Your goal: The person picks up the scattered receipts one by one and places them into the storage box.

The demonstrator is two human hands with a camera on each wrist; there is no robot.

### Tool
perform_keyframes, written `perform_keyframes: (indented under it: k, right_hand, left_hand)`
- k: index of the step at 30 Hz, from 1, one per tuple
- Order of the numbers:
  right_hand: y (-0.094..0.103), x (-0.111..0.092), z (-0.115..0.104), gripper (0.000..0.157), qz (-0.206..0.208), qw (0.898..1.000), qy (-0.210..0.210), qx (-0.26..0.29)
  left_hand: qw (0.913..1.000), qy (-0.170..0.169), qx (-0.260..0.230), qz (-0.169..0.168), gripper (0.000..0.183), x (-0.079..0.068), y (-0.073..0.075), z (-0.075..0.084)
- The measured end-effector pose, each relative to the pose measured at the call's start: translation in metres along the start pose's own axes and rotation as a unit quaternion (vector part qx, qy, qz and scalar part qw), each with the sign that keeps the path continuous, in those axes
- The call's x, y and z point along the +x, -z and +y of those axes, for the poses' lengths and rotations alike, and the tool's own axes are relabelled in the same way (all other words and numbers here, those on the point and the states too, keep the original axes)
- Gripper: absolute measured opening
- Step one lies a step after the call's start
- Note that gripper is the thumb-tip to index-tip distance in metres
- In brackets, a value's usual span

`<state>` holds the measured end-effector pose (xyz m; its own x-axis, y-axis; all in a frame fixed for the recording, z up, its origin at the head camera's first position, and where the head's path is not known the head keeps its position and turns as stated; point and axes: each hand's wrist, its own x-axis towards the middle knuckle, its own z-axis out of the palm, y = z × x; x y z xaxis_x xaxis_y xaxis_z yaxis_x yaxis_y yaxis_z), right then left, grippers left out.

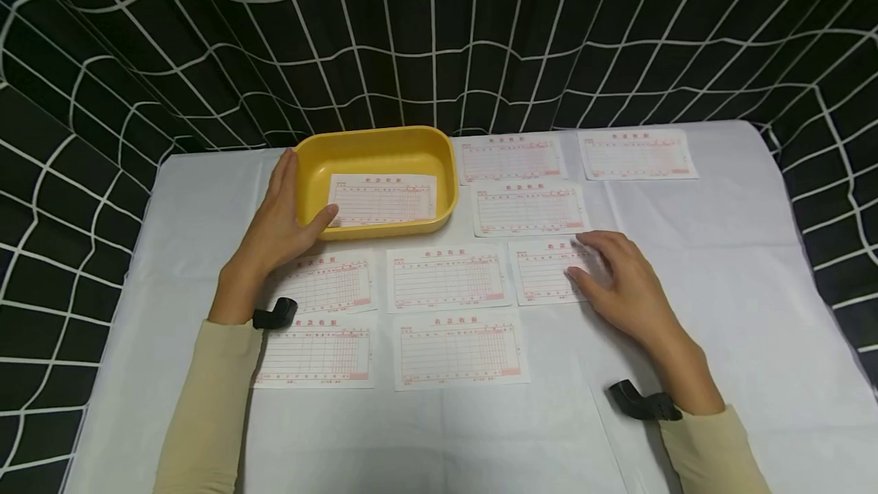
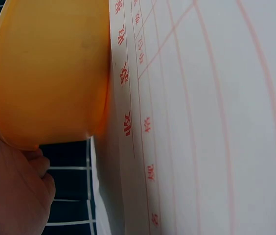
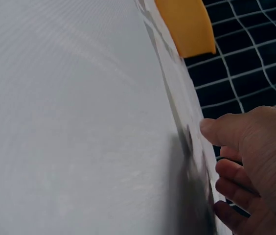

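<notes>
My left hand (image 1: 277, 223) grips the left end of a yellow plastic basin (image 1: 384, 232), its thumb over the front rim and its fingers along the outer left side. Inside the basin lies a printed receipt slip (image 1: 384, 200). In the left wrist view the hand (image 2: 11, 181) wraps the rim of the basin (image 2: 50, 73). Over the right part of another receipt slip (image 1: 542, 273), my right hand (image 1: 627, 284) holds nothing, thumb and fingers apart and loosely bent. The right wrist view has this hand (image 3: 260, 166) just above the table; whether a fingertip touches paper is unclear.
More red-printed receipt slips lie flat on the white tablecloth (image 1: 480, 441): two pairs in front of the basin, such as this slip (image 1: 459, 349), and several to its right, including a slip (image 1: 638, 155) at the back. Black cloth with white grid lines (image 1: 439, 36) surrounds the table.
</notes>
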<state>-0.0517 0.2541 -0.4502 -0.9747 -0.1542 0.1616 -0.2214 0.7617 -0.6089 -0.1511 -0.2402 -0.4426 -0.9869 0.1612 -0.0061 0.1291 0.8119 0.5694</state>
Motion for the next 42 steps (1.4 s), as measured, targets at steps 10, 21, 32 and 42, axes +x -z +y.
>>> perform_keyframes:
  k: [10,21,32,42]
  right_hand:
    - [0.001,-0.007,0.013,0.060,-0.004,1.000,-0.012,-0.012]
    - [0.004,-0.008,0.019,0.072,-0.019,0.998,-0.024,-0.046]
    - [0.013,-0.015,0.027,0.088,-0.027,0.996,-0.038,-0.076]
    - [0.015,-0.014,0.023,0.093,-0.029,0.996,-0.044,-0.075]
  left_hand:
    - [1.0000,-0.005,-0.004,0.005,0.107,0.000,-0.003,-0.001]
    - [1.0000,0.000,0.003,0.007,0.107,0.000,-0.003,-0.002]
    - [1.0000,-0.002,-0.004,0.006,0.106,0.001,-0.002,-0.001]
    - [1.0000,-0.004,-0.001,0.004,0.106,0.002,0.000,-0.002]
